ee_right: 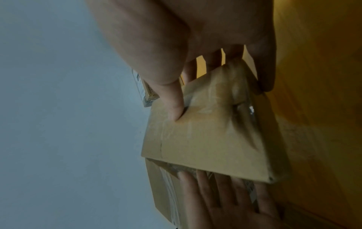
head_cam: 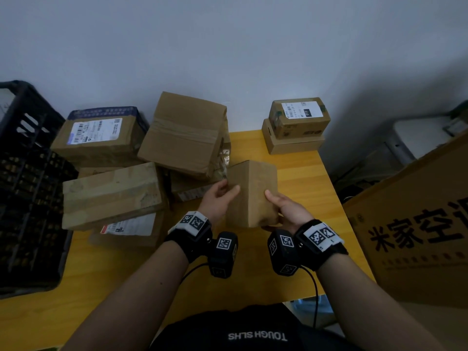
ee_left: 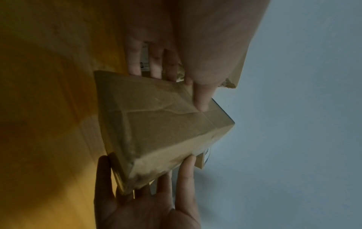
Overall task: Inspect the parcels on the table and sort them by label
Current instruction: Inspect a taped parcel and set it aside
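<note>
I've got the small brown parcel (head_cam: 250,193) up off the yellow table (head_cam: 301,178), near its right edge. My left hand (head_cam: 219,198) holds one side, thumb on the upper face, fingers straight beneath. My right hand (head_cam: 286,209) clasps the opposite side likewise. The faces toward me carry no label. Two stacked parcels (head_cam: 295,127) sit at the far right corner.

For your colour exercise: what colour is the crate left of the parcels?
Black; the crate shows best in the head view.
</note>
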